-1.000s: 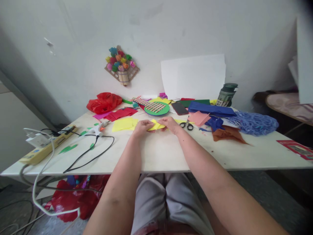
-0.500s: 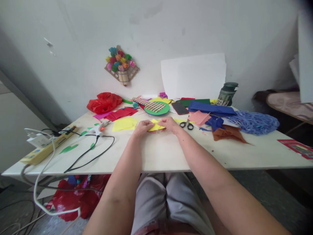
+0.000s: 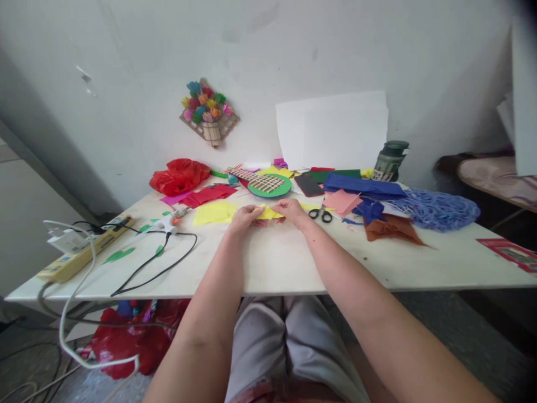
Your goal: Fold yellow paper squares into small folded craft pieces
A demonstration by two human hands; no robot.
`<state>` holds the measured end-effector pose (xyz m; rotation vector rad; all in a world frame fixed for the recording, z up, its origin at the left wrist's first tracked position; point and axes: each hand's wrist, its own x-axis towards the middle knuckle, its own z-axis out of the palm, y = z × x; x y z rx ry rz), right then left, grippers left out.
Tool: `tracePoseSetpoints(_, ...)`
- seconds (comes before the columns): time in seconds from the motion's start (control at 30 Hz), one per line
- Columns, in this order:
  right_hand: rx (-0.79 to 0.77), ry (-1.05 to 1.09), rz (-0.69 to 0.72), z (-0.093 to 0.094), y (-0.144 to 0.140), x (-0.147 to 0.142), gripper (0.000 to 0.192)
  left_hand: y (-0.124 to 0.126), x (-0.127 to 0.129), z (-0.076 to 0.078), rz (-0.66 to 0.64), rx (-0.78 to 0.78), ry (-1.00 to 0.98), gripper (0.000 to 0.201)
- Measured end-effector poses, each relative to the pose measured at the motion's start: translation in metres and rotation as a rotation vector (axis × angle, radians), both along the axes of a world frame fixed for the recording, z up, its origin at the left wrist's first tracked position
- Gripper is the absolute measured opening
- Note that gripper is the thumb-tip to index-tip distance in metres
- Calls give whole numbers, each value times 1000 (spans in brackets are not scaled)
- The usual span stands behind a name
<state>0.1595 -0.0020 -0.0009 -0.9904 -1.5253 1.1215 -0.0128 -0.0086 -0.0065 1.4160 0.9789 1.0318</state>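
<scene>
Both of our hands meet on a small folded yellow paper (image 3: 268, 212) near the middle of the white counter (image 3: 293, 263): the left hand (image 3: 245, 217) pinches its left end, the right hand (image 3: 293, 211) its right end, fingers closed on it. Just right of the paper lie black scissors (image 3: 321, 214); just left, a flat yellow sheet (image 3: 213, 212).

Small yellow paper piece (image 3: 269, 213), folded, flattish, pinched between left hand (image 3: 244, 219) and right hand (image 3: 295, 212), fingertips on both ends; held low, just above white table (image 3: 277, 263).
</scene>
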Motion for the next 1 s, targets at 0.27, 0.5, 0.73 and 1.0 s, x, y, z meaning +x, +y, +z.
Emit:
tracePoseSetpoints(0.27,-128,54,62,-1,0,-1,33,5,-1,-1,68,83,-11,36)
tracePoseSetpoints(0.5,-136,77,50,-4,1,-4,31,0,0,0,4,66,5,36)
tracePoseSetpoints(0.73,-150,87,100,-3,1,-2,29,-3,-1,3,-1,34,0,36)
tracePoseSetpoints(1.0,-114,49,48,-6,4,-2,17,1,-1,-2,1,62,1,33)
